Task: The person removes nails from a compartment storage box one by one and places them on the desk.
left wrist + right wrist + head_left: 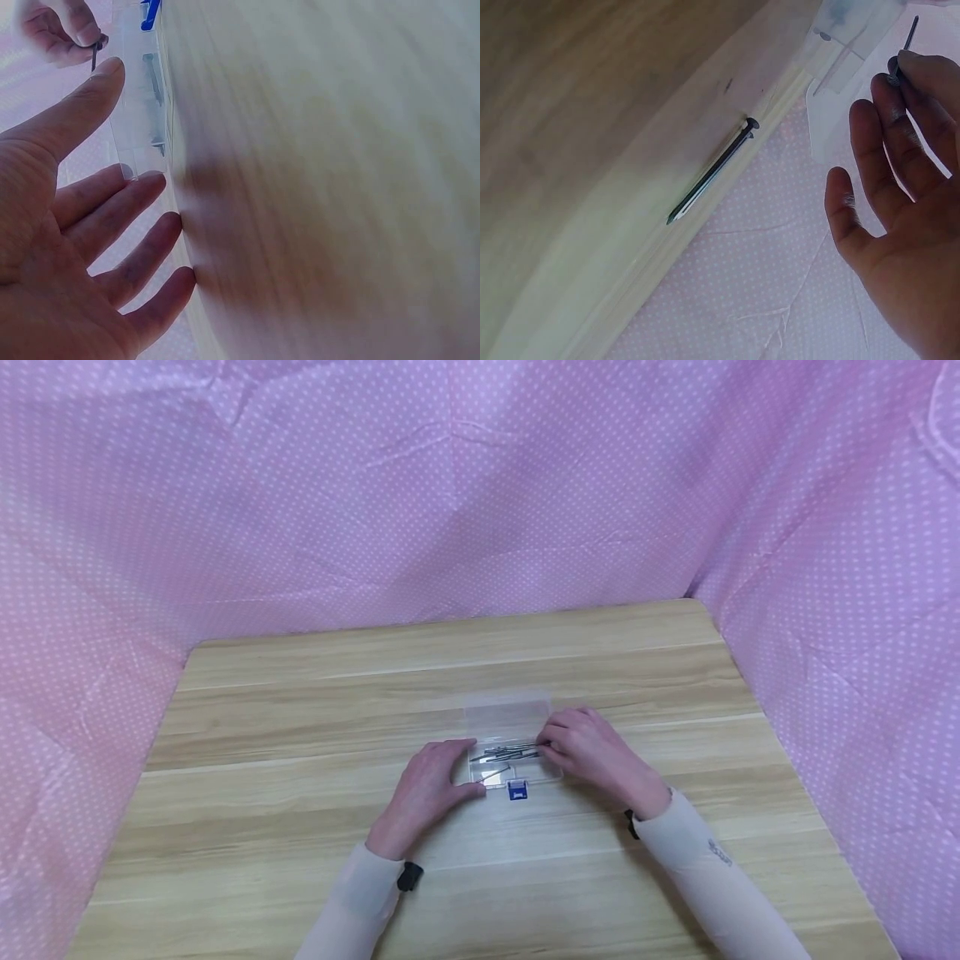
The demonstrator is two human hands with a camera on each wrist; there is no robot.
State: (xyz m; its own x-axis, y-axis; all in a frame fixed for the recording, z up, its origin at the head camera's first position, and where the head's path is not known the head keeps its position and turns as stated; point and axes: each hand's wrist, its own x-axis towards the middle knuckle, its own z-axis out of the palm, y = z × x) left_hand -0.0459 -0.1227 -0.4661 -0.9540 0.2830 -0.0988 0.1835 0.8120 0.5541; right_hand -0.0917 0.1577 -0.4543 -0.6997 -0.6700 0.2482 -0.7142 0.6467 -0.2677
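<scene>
A clear plastic box (536, 770) with its lid (508, 714) laid back lies on the table. Several dark metal nails (506, 752) are heaped along its back part, and a single nail (495, 773) slants across the front left part. My left hand (427, 781) holds the box's left end, thumb at the front corner and index finger at the back. Over the right end, my right hand (592, 747) pinches a nail (910, 34) between thumb and fingertips. In the right wrist view a dark nail (711, 174) lies on the wooden surface near that hand.
A blue latch (517, 790) sticks out from the box's front side. The wood-grain table (300, 735) extends around it. Pink dotted cloth (450, 485) hangs behind the table and along both sides.
</scene>
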